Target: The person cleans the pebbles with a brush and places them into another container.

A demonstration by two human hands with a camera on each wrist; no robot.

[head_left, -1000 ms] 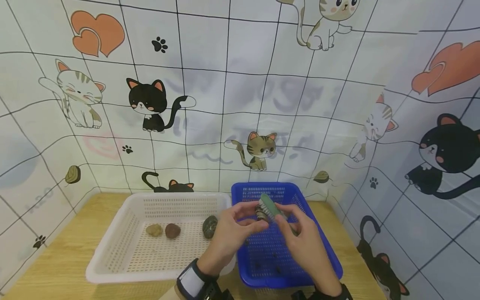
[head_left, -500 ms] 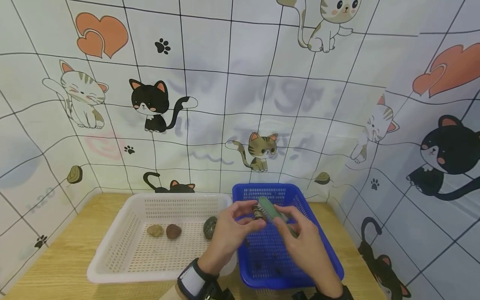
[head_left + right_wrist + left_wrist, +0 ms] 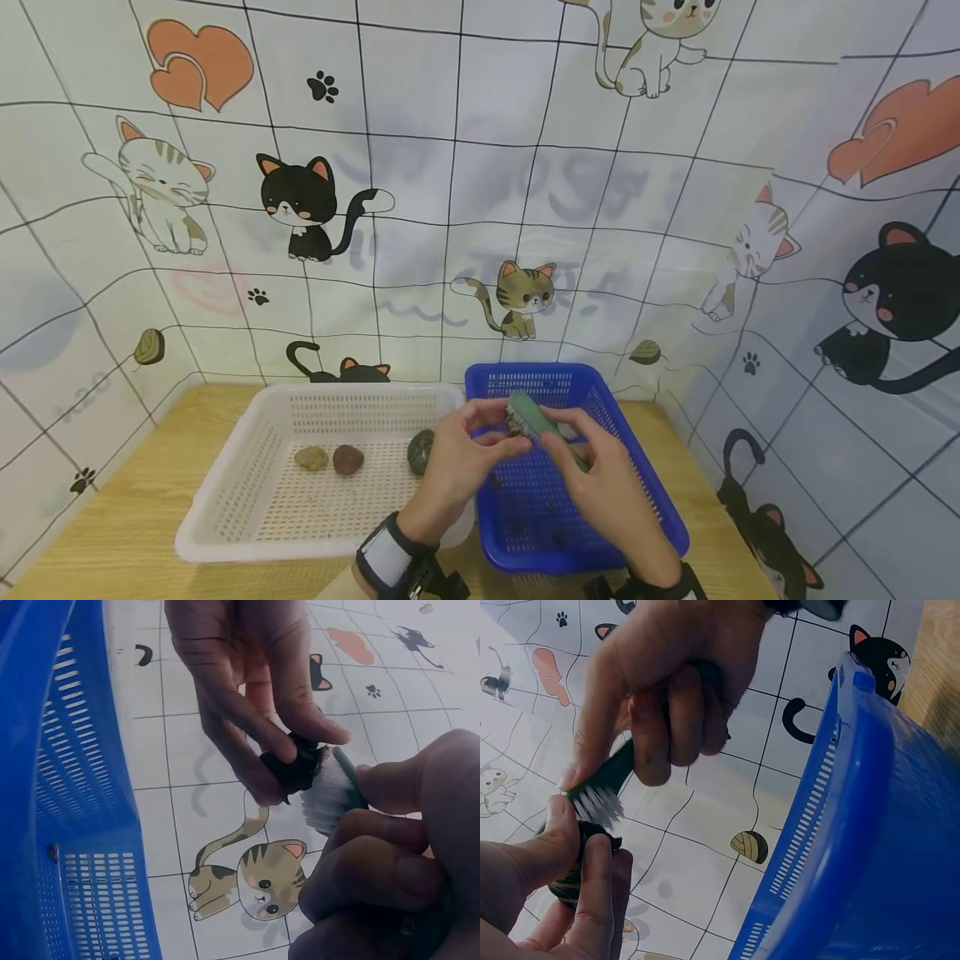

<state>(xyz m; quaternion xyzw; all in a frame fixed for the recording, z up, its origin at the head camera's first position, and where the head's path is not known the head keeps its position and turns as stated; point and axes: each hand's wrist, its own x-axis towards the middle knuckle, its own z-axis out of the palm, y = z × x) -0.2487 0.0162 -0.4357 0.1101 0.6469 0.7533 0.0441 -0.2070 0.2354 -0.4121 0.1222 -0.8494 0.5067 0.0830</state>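
My left hand (image 3: 463,450) pinches a dark, pale-banded lump (image 3: 568,889) between thumb and fingertips; its jagged dark end shows in the right wrist view. Whether it is shell or stone I cannot tell. A green scrubbing brush (image 3: 531,417) with white bristles is gripped by my right hand (image 3: 606,479), fingers curled round its handle. The bristles (image 3: 330,791) press against the lump's end, and from the head view the brush mostly covers the lump. Both hands are over the blue basket (image 3: 678,533).
Left of the blue basket stands a white basket (image 3: 187,546) holding a yellowish stone (image 3: 311,457), a reddish-brown stone (image 3: 348,460) and a dark green stone (image 3: 420,452). Small dark bits lie in the blue basket. Behind the wooden table (image 3: 97,546) hangs a cat-patterned sheet (image 3: 420,192).
The brush has shifted left across the banded lump, which was plainer to see earlier and is now mostly behind the brush. Both hands keep their grips; the baskets have stayed put.
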